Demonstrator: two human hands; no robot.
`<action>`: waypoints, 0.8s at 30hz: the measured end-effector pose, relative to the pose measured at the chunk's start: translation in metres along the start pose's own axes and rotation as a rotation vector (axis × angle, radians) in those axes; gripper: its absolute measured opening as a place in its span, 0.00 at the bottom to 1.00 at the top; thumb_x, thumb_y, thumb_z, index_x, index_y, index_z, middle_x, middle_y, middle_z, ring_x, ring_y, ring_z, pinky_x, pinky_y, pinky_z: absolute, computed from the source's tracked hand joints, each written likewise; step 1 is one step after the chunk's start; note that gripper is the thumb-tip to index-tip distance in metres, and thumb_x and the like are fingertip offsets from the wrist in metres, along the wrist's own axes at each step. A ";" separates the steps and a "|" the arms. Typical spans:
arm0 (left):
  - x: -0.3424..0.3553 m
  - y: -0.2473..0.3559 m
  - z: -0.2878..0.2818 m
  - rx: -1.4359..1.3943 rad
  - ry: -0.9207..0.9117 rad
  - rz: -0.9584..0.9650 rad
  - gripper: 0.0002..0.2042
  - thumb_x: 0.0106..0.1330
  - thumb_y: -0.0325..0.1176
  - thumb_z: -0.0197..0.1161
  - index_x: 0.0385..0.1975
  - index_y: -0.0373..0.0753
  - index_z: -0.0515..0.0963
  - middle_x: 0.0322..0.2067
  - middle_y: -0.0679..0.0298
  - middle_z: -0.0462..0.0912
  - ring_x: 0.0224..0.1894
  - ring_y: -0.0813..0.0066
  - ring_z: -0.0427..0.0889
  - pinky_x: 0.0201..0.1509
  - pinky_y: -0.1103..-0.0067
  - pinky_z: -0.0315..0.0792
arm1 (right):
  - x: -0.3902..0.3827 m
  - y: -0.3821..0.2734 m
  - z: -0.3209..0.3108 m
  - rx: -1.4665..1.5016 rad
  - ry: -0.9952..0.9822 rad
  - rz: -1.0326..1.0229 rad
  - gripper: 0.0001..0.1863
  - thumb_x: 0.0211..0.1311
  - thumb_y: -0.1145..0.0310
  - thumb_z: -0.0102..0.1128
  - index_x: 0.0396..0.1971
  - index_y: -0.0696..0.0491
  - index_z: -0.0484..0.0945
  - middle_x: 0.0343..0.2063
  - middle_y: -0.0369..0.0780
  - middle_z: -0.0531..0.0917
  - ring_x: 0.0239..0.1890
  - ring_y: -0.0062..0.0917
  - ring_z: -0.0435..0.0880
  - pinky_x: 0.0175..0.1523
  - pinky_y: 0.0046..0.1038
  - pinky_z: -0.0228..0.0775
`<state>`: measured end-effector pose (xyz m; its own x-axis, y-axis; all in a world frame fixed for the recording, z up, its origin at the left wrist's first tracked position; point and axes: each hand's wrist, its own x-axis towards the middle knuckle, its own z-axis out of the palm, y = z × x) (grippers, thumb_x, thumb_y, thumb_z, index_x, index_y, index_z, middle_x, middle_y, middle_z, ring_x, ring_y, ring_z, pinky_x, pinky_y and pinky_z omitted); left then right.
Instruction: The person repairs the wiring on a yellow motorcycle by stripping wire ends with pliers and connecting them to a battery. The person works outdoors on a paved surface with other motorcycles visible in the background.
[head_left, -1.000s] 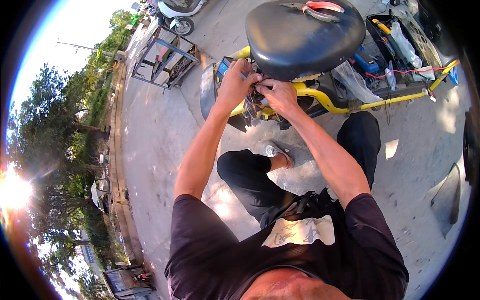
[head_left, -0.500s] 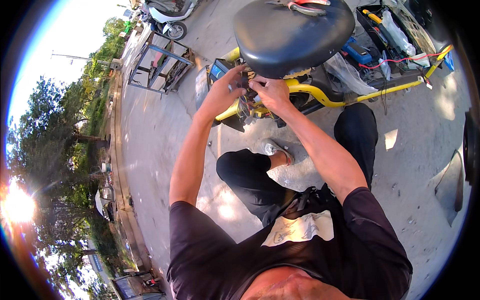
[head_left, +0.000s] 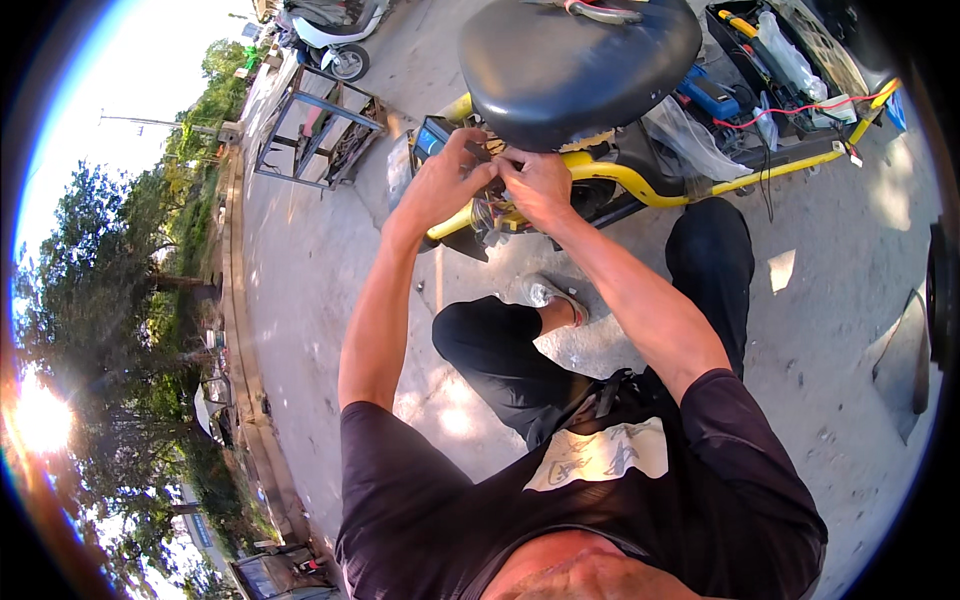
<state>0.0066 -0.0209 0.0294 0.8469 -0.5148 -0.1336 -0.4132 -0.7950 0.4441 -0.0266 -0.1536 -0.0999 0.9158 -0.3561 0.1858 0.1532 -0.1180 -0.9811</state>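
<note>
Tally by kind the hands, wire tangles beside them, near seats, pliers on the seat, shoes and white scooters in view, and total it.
Hands: 2, left hand and right hand
Tangle of wires: 1
Near black seat: 1
Pliers, partly cut off at the top edge: 1
Shoe: 1
White scooter: 1
Total: 7

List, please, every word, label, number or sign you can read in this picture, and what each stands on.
None can be read with certainty.
Black shirt: dark brush-like marks on a pale patch, too unclear to read.
Blue-and-black box beside the left hand: any print is too small to read.
White tag by the yellow frame: too small to read.
</note>
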 end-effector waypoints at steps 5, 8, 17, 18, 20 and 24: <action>-0.013 -0.016 -0.011 -0.080 -0.086 0.076 0.25 0.78 0.30 0.57 0.74 0.37 0.67 0.51 0.51 0.86 0.53 0.64 0.85 0.58 0.70 0.76 | 0.002 -0.003 0.000 -0.102 -0.033 0.012 0.15 0.67 0.54 0.60 0.34 0.45 0.92 0.26 0.44 0.88 0.33 0.46 0.89 0.40 0.44 0.78; -0.019 -0.022 -0.016 -0.278 -0.192 0.117 0.27 0.75 0.25 0.58 0.74 0.38 0.68 0.48 0.53 0.86 0.51 0.68 0.83 0.59 0.71 0.75 | 0.003 0.000 0.003 -0.172 0.008 -0.039 0.14 0.67 0.55 0.60 0.33 0.46 0.91 0.25 0.44 0.88 0.32 0.46 0.88 0.39 0.44 0.78; -0.004 -0.026 0.000 -0.039 0.051 0.234 0.16 0.65 0.22 0.68 0.53 0.39 0.85 0.52 0.57 0.87 0.59 0.51 0.84 0.61 0.65 0.79 | 0.010 0.011 0.003 -0.200 -0.097 -0.154 0.13 0.65 0.57 0.59 0.33 0.45 0.91 0.27 0.43 0.88 0.33 0.45 0.89 0.40 0.44 0.79; -0.002 -0.027 0.001 0.035 0.096 0.338 0.15 0.66 0.22 0.68 0.53 0.39 0.85 0.50 0.57 0.87 0.57 0.52 0.85 0.59 0.66 0.79 | 0.012 0.012 0.002 -0.212 -0.114 -0.133 0.14 0.65 0.56 0.59 0.32 0.46 0.91 0.27 0.43 0.89 0.34 0.45 0.89 0.40 0.44 0.79; 0.002 -0.029 0.005 0.184 0.186 0.546 0.13 0.68 0.23 0.67 0.52 0.38 0.85 0.48 0.57 0.87 0.55 0.52 0.86 0.57 0.67 0.80 | 0.016 0.013 0.000 -0.238 -0.147 -0.087 0.14 0.64 0.55 0.60 0.32 0.46 0.91 0.27 0.43 0.89 0.34 0.45 0.89 0.41 0.44 0.79; -0.002 -0.034 0.010 0.155 0.206 0.360 0.11 0.70 0.24 0.66 0.50 0.34 0.85 0.44 0.60 0.87 0.46 0.68 0.87 0.49 0.71 0.80 | 0.010 0.004 -0.003 -0.171 -0.151 -0.081 0.15 0.65 0.53 0.62 0.31 0.47 0.91 0.29 0.44 0.89 0.36 0.46 0.89 0.44 0.44 0.79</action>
<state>0.0157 0.0037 0.0055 0.6825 -0.7053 0.1916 -0.7260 -0.6239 0.2894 -0.0182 -0.1609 -0.1023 0.9502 -0.1976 0.2411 0.1753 -0.3008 -0.9374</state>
